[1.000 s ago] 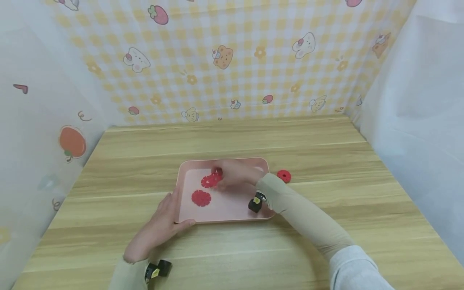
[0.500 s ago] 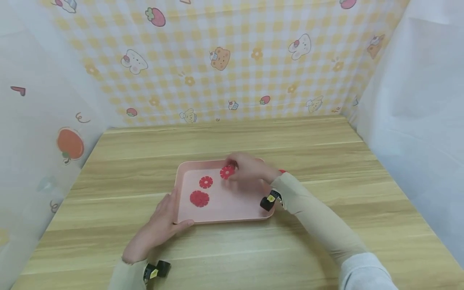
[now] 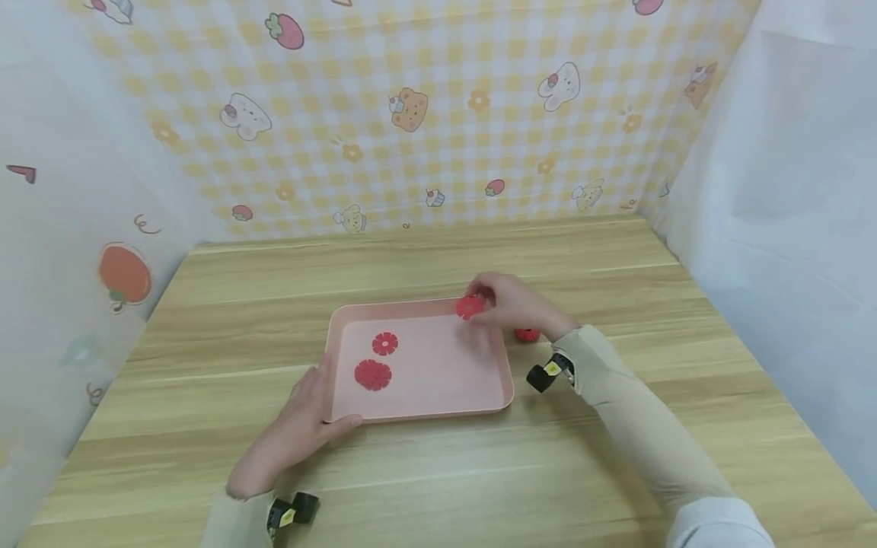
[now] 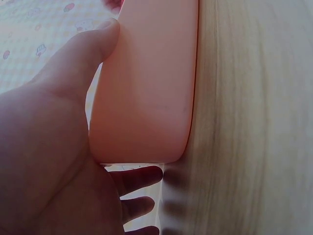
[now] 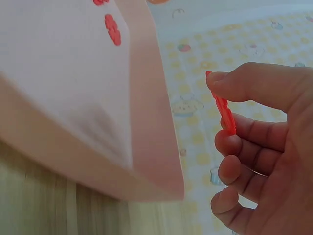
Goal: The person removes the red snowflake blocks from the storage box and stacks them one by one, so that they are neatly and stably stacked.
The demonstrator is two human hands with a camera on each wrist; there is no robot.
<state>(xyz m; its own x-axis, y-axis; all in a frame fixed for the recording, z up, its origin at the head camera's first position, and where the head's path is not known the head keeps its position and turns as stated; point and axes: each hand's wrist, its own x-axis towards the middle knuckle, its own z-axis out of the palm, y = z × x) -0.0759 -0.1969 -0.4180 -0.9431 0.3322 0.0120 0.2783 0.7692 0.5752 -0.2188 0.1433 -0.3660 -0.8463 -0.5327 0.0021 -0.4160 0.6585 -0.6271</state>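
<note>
In the head view a pink tray (image 3: 438,380) lies on the wooden table. Inside it are a single red notched plastic disc (image 3: 385,344) and, nearer, a cluster of overlapping red discs (image 3: 373,374). My left hand (image 3: 301,418) rests at the tray's near left corner, its thumb along the front rim and its fingers extended beside the left wall. Above the tray's far right corner, my right hand (image 3: 514,303) pinches another red notched disc (image 5: 222,107) between thumb and fingers. In the right wrist view that disc appears nearly edge-on.
Outside the tray on the right, partly behind the right hand, lies a red notched piece (image 3: 527,335). A yellow checked cloth (image 3: 411,152) with cartoon prints hangs at the back of the table (image 3: 438,487). White sheets (image 3: 774,190) stand on both sides.
Holding the disc, my right hand has moved right and back from the tray's middle to its far right corner. The single disc stays behind in the tray. The left hand keeps its place.
</note>
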